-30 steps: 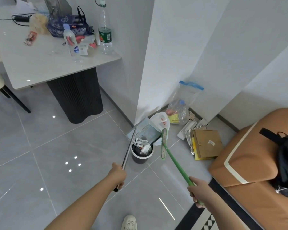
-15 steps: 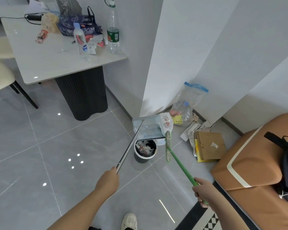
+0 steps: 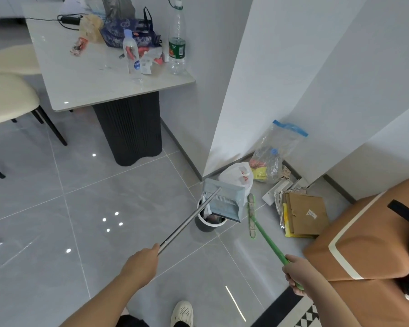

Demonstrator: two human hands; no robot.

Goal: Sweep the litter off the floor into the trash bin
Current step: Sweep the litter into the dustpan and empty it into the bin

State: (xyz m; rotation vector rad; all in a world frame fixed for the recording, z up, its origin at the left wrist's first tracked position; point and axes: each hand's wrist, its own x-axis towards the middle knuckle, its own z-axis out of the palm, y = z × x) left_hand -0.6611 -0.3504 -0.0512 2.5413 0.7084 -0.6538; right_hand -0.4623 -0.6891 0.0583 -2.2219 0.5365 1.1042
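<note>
The left grip (image 3: 142,263) is a bare hand with its fingers curled tight round the near end of a long metal handle (image 3: 189,220), which runs up and away to a blue-grey dustpan (image 3: 224,199). The dustpan is tipped, its open edge pointing down over the mouth of a small dark trash bin (image 3: 204,228) on the grey tiled floor (image 3: 80,197); whether pan and rim touch cannot be told. White scraps of litter (image 3: 208,212) show inside the bin, under the pan. The right grip (image 3: 298,270), also a bare hand, is clamped round the green handle of a broom (image 3: 267,241), whose narrow head (image 3: 252,215) rests on the floor just beside the bin, to the right of it. Behind the dustpan, at the foot of the wall corner, sits a white plastic bag (image 3: 237,175), with a clear zip bag (image 3: 272,156) near it and a flat cardboard box (image 3: 307,213) further right, next to a brown sofa (image 3: 376,244). Well apart, at upper left, a pale tabletop (image 3: 99,86) carries 2 clear bottles (image 3: 130,55) among other clutter, with 2 cream chairs (image 3: 7,97) alongside. A white shoe (image 3: 182,312) shows at the bottom edge.
</note>
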